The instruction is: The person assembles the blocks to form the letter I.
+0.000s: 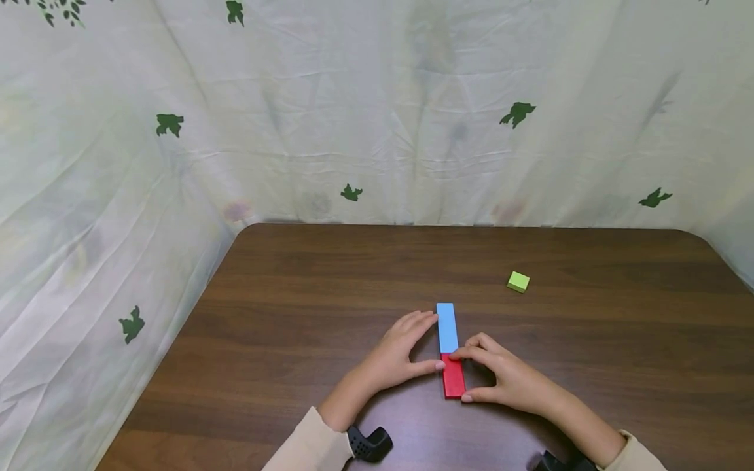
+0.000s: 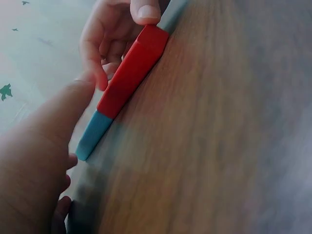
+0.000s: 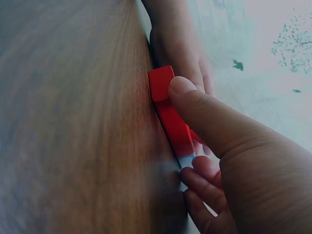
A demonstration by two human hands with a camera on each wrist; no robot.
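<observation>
- Position: the red block (image 1: 453,383) lies flat on the surface (image 1: 294,281), its far end meeting the near end of the blue block (image 1: 448,329); together they make one nearly straight strip.
- My left hand (image 1: 397,353): thumb and fingers spread apart, fingertips at the blue block's left side, thumb against the red block's left side.
- My right hand (image 1: 509,376): clamped on the red block by thumb and forefinger, thumb at its near right corner, forefinger by the end that meets the blue block.
- Risk: uneven side pressure from my left thumb and fingers could turn one block and kink the strip.
- Risk: too hard a push with my right thumb could slide both blocks away from me; a careless pull could part them.
- Risk: my right forefinger sits close to where the ends meet and could catch there.
- Edges: the far edge runs along the patterned cloth (image 1: 377,98), well beyond the strip; the near edge is out of view.
- Room: wide on my left; on the right, the green block (image 1: 519,282) lies farther out, well apart from the strip.
</observation>
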